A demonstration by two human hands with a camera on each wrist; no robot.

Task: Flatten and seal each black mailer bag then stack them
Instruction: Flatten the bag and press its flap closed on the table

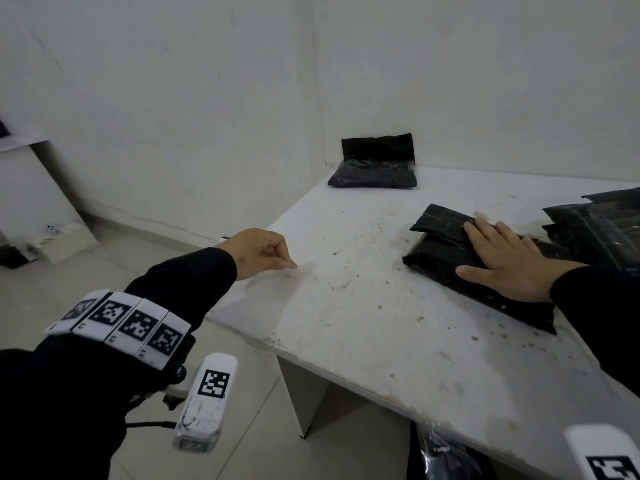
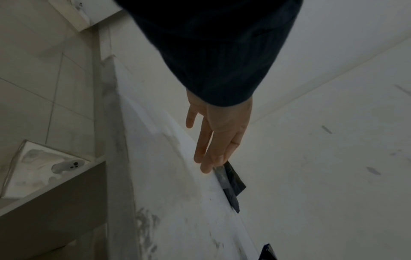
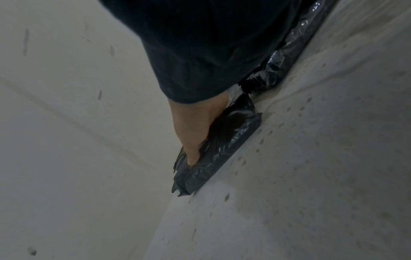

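A filled black mailer bag [image 1: 440, 244] lies on the white table [image 1: 346, 323] at the right, its flap folded over. My right hand [image 1: 502, 258] presses flat on it, fingers straight and spread; the right wrist view shows the same hand [image 3: 193, 133] pushing into the crinkled bag [image 3: 224, 149]. My left hand [image 1: 273, 258] hovers over the table's left edge with fingers loosely curled and holds nothing. Another filled mailer bag [image 1: 375, 168] sits in the far corner, its flap standing up against the wall. This far bag [image 2: 231, 183] appears beyond my left hand [image 2: 213, 140] in the left wrist view.
A pile of black mailer bags [image 1: 602, 230] lies at the table's right edge, behind my right hand. More black plastic [image 1: 446, 455] hangs under the table's near edge. White boxes [image 1: 59, 237] stand on the tiled floor to the left. Walls close off the table's far side.
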